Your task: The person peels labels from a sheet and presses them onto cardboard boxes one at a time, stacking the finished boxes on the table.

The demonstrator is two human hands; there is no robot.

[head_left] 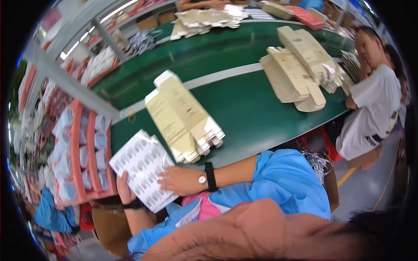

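A white sheet of labels (141, 163) with rows of small grey prints is tilted at the near edge of the green table. My left hand (125, 189) grips its left edge, thumb up along the side and the other fingers hidden behind. Across the right part of the sheet lies my right hand (177, 180), fingers stretched over the printed face. Its thumb does not show clearly. Just beyond the sheet, a small stack of flat cream cartons (180, 115) rests on the table, end flaps pointing toward me.
More flat cartons (300, 65) lie on the green table (244, 108) at the right, near a seated co-worker (370, 100). Pink trays (78, 161) of pale cups stand at the left. A grey metal post (74, 82) rises beside them. Another carton pile (207, 21) is at the far side.
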